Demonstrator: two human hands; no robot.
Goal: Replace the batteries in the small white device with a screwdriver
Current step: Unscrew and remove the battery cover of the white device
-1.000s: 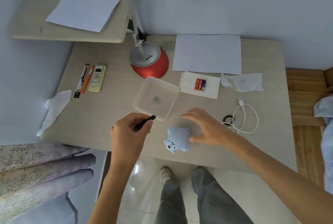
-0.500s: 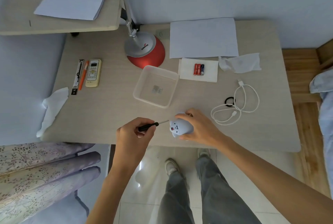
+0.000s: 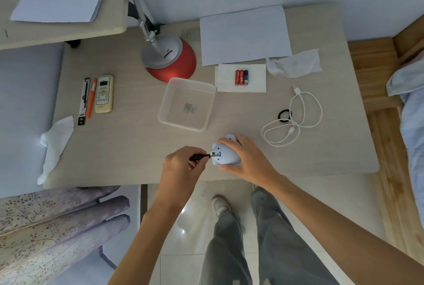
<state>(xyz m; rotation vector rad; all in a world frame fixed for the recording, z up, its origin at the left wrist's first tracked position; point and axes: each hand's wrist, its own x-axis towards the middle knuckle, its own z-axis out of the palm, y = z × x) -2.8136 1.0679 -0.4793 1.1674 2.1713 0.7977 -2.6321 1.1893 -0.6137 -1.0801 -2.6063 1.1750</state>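
"COOPER" printed on the desk lamp base (image 3: 168, 55); nothing else legible

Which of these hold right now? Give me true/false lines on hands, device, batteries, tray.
1. The left hand holds the screwdriver. True.
2. The right hand grips the white device. True.
3. The batteries lie in the clear tray. False: they lie on a white napkin beside it.
4. The screwdriver tip is far from the device. False: it is at the device's face.
5. A white cable lies right of the device. True.
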